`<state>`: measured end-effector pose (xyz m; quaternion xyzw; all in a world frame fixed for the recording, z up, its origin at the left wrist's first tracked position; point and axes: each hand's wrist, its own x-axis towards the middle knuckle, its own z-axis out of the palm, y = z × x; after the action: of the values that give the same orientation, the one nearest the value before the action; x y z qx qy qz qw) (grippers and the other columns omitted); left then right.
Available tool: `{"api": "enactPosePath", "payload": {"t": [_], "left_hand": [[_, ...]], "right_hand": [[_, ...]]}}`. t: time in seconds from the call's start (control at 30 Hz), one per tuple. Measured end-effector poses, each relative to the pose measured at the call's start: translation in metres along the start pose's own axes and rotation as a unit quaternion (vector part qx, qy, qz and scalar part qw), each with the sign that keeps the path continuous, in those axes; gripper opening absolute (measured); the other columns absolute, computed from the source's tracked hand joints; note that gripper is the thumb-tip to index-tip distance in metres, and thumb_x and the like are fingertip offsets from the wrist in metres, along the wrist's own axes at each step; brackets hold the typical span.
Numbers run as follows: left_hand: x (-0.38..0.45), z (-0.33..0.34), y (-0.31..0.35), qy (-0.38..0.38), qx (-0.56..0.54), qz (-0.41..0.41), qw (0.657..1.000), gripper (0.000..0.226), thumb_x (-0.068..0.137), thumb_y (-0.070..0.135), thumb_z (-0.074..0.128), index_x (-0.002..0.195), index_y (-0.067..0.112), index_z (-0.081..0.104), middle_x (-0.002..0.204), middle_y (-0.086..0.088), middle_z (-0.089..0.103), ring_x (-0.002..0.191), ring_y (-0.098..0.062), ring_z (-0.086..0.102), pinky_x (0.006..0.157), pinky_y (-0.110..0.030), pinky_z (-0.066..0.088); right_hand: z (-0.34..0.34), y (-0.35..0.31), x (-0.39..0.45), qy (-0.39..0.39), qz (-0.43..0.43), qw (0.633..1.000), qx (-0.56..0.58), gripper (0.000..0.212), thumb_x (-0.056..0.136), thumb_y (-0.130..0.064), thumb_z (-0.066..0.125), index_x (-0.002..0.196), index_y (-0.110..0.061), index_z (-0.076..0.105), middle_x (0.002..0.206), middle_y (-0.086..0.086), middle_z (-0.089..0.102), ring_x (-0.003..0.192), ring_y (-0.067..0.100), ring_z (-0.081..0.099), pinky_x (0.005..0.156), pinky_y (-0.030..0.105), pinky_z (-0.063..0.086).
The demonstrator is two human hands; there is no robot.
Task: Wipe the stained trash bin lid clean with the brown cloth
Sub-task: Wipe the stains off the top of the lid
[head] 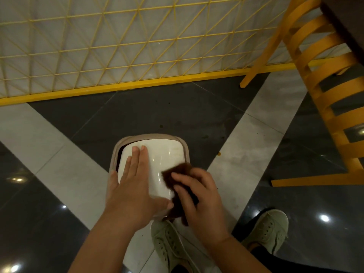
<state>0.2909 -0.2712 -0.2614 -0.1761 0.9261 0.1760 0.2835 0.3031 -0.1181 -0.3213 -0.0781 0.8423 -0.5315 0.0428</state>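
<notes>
A small trash bin with a glossy white swing lid (165,154) and a beige rim (184,143) stands on the floor just ahead of my feet. Faint yellowish stains show near the lid's far right edge. My left hand (132,186) lies flat on the lid's left half, fingers together and stretched out, holding nothing. My right hand (199,196) grips a dark brown cloth (177,172) and presses it against the lid's near right side. The cloth is blurred and partly hidden under my fingers.
A yellow wire-mesh partition (118,46) with a yellow base bar runs across the back. An orange slatted chair (325,95) stands at the right, its leg close to the bin. My green shoes (169,243) are on the grey and white tiled floor.
</notes>
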Motion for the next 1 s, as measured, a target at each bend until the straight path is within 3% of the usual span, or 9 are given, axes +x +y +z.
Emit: {"api": "enactPosePath", "payload": {"t": [0.07, 0.17, 0.3, 0.43, 0.57, 0.73, 0.83, 1.0], "left_hand": [[0.001, 0.000, 0.000, -0.004, 0.011, 0.001, 1.000, 0.132, 0.072, 0.060, 0.069, 0.142, 0.025, -0.037, 0.156, 0.007, -0.033, 0.147, -0.013, -0.017, 0.120, -0.045, -0.006], [0.001, -0.002, 0.003, -0.015, 0.022, -0.003, 1.000, 0.132, 0.071, 0.062, 0.068, 0.142, 0.025, -0.038, 0.156, 0.007, -0.033, 0.147, -0.014, -0.018, 0.120, -0.046, -0.006], [0.000, -0.003, 0.004, -0.020, 0.013, -0.010, 1.000, 0.132, 0.072, 0.058, 0.070, 0.140, 0.027, -0.039, 0.156, 0.009, -0.030, 0.149, -0.018, -0.011, 0.120, -0.047, -0.005], [0.000, -0.002, 0.002, -0.011, 0.008, -0.011, 1.000, 0.131, 0.074, 0.056, 0.070, 0.140, 0.027, -0.039, 0.156, 0.010, -0.031, 0.149, -0.016, -0.011, 0.118, -0.046, -0.007], [0.001, -0.002, 0.003, -0.010, 0.020, -0.007, 1.000, 0.127, 0.076, 0.057, 0.065, 0.141, 0.026, -0.039, 0.155, 0.008, -0.034, 0.147, -0.011, -0.016, 0.119, -0.046, -0.007], [0.001, -0.002, 0.005, -0.020, 0.026, -0.021, 0.999, 0.133, 0.072, 0.059, 0.069, 0.139, 0.027, -0.041, 0.155, 0.009, -0.033, 0.148, -0.017, -0.014, 0.118, -0.047, -0.007], [0.002, -0.001, 0.004, -0.021, 0.021, -0.022, 0.999, 0.133, 0.072, 0.057, 0.071, 0.138, 0.028, -0.041, 0.156, 0.011, -0.031, 0.149, -0.019, -0.010, 0.117, -0.048, -0.007], [0.003, -0.002, 0.002, -0.012, 0.026, -0.015, 0.999, 0.131, 0.073, 0.057, 0.068, 0.141, 0.026, -0.040, 0.156, 0.009, -0.033, 0.148, -0.014, -0.010, 0.119, -0.047, -0.007]], "right_hand": [[0.004, -0.003, 0.024, 0.006, 0.003, 1.000, -0.009, 0.028, 0.090, -0.030, 0.055, 0.114, -0.040, 0.063, 0.117, -0.027, 0.044, 0.114, -0.001, 0.047, 0.098, 0.012, 0.037], [0.005, 0.007, 0.047, 0.016, 0.085, 0.996, 0.022, 0.028, 0.092, -0.026, 0.056, 0.110, -0.048, 0.059, 0.112, -0.026, 0.048, 0.105, -0.008, 0.049, 0.094, 0.010, 0.039], [0.003, 0.019, 0.015, 0.012, 0.177, 0.984, 0.017, 0.026, 0.092, -0.022, 0.057, 0.107, -0.043, 0.060, 0.109, -0.022, 0.056, 0.100, -0.008, 0.054, 0.096, 0.023, 0.048], [0.007, 0.002, -0.015, 0.033, 0.127, 0.990, 0.057, 0.033, 0.090, -0.019, 0.061, 0.102, -0.049, 0.060, 0.112, -0.024, 0.055, 0.108, -0.004, 0.053, 0.097, 0.016, 0.043], [0.010, -0.006, 0.025, 0.048, 0.021, 0.999, -0.002, 0.025, 0.090, -0.029, 0.055, 0.111, -0.039, 0.065, 0.114, -0.018, 0.053, 0.108, 0.001, 0.052, 0.096, 0.015, 0.040], [0.009, 0.014, 0.042, 0.032, 0.169, 0.985, 0.028, 0.026, 0.093, -0.026, 0.056, 0.108, -0.047, 0.058, 0.111, -0.024, 0.054, 0.100, -0.011, 0.051, 0.097, 0.017, 0.044], [0.010, 0.015, 0.006, 0.026, 0.191, 0.981, 0.031, 0.029, 0.092, -0.023, 0.058, 0.105, -0.049, 0.057, 0.111, -0.025, 0.056, 0.102, -0.010, 0.053, 0.097, 0.021, 0.047], [0.014, 0.001, 0.006, 0.063, 0.048, 0.997, 0.007, 0.026, 0.090, -0.027, 0.056, 0.110, -0.041, 0.063, 0.114, -0.020, 0.054, 0.108, 0.001, 0.053, 0.095, 0.017, 0.042]]}}
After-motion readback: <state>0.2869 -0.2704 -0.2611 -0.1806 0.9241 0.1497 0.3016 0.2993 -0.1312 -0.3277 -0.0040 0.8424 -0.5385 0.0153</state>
